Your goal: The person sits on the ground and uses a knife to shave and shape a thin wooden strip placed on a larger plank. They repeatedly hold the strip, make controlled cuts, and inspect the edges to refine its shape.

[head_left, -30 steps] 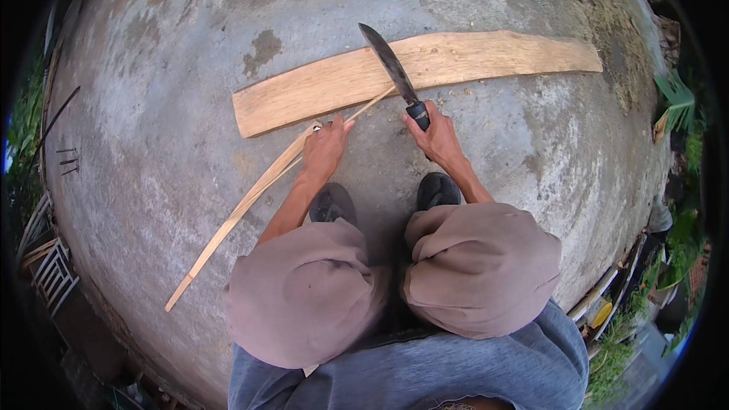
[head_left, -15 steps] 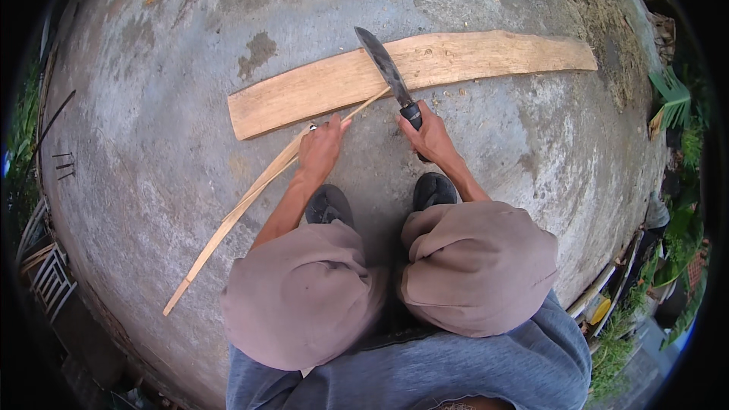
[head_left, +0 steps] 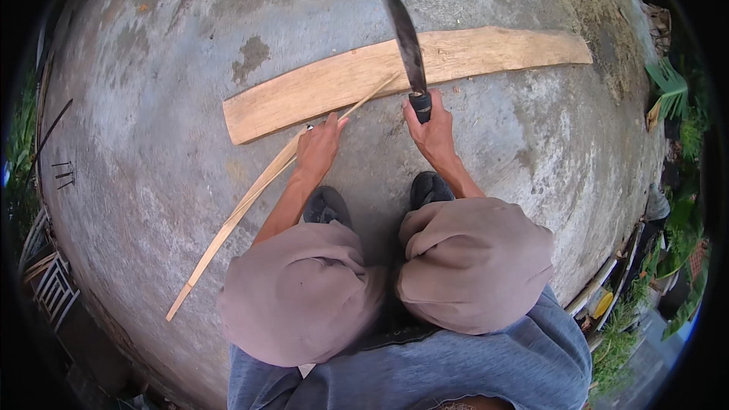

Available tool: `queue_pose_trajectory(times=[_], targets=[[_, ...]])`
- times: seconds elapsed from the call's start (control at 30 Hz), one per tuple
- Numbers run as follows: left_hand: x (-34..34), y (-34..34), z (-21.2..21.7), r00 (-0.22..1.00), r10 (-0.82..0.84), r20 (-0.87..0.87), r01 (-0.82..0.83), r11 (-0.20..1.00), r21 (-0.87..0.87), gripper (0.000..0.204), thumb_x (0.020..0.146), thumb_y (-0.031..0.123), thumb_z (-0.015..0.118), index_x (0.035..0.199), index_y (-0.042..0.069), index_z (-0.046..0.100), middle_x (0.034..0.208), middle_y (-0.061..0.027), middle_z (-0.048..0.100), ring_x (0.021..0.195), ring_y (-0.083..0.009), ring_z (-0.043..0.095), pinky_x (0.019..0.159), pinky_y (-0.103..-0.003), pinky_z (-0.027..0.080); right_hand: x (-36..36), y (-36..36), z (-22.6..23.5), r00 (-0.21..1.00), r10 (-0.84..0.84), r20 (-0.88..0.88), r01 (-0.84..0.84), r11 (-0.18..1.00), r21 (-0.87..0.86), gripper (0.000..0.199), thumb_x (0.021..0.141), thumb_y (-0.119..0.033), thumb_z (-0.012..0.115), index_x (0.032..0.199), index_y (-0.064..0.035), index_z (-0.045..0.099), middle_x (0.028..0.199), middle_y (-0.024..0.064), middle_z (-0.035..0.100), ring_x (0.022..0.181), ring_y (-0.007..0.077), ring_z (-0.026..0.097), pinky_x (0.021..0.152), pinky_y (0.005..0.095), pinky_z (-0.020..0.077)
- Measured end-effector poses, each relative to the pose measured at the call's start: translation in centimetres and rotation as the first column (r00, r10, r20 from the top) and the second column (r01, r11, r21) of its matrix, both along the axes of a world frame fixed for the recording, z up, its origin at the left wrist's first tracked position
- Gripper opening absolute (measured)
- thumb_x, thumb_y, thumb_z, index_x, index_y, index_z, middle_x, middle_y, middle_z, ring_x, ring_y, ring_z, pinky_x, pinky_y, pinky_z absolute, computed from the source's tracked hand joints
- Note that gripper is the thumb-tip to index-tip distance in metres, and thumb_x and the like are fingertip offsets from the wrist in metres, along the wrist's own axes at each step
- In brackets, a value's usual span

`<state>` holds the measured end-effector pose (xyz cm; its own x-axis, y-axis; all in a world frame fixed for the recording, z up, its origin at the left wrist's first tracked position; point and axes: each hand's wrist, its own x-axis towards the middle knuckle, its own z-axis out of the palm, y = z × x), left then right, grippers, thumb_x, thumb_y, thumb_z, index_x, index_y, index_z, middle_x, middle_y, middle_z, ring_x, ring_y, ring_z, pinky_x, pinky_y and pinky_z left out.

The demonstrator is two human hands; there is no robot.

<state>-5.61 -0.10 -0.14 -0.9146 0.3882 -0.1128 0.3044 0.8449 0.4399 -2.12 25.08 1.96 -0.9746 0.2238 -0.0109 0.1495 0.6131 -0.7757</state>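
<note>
My left hand (head_left: 319, 144) is closed around a bundle of thin, pale wooden strips (head_left: 241, 212), perhaps bamboo. The long end slants down to the lower left, while the narrow tip reaches over the near edge of a wooden plank (head_left: 311, 89). That plank lies across the concrete, slightly curved in this view. My right hand (head_left: 434, 133) grips the black handle of a large knife (head_left: 406, 42). Its dark, broad blade points away from me above the plank, to the right of the strips' tip and apart from it. Part of the handle is hidden by my fingers.
Rough, stained concrete (head_left: 152, 159) surrounds the plank. My dark shoes (head_left: 326, 206) are just behind my hands. A white slatted rack (head_left: 55, 288) stands at the far left edge, and green plants (head_left: 668, 95) line the right edge.
The knife has risen and swung to a steeper angle, its blade moving right and away from the strips. My left hand and the strips have barely shifted.
</note>
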Motion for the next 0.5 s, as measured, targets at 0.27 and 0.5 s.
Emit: queue_pose_trajectory(times=[0.27, 0.5], targets=[[-0.1, -1.1, -0.7, 1.000, 0.001, -0.009, -0.001, 1.000, -0.018, 0.034, 0.109, 0.035, 0.052, 0.097, 0.003, 0.055, 0.074, -0.0234, 0.068, 0.069, -0.0462, 0.068, 0.059, -0.056, 0.051, -2.1, 1.7, 1.8, 0.795, 0.333, 0.508, 0.037, 0.808, -0.588, 0.036, 0.099, -0.035, 0.070, 0.102, -0.0020, 0.055, 0.066, 0.0069, 0.062, 0.053, 0.0156, 0.063, 0.049, 0.0342, 0.0501], [-0.2, -0.6, -0.9, 1.000, -0.002, -0.013, 0.002, 1.000, 0.019, 0.035, 0.109, 0.036, 0.051, 0.096, 0.003, 0.054, 0.072, -0.0247, 0.068, 0.070, -0.0479, 0.067, 0.060, -0.056, 0.050, -1.2, -0.5, 4.2, 0.992, -0.125, 0.034, 0.130, 0.953, -0.273, 0.032, 0.096, -0.028, 0.073, 0.104, -0.0004, 0.057, 0.074, 0.0123, 0.067, 0.065, 0.0200, 0.068, 0.061, 0.0396, 0.0532]])
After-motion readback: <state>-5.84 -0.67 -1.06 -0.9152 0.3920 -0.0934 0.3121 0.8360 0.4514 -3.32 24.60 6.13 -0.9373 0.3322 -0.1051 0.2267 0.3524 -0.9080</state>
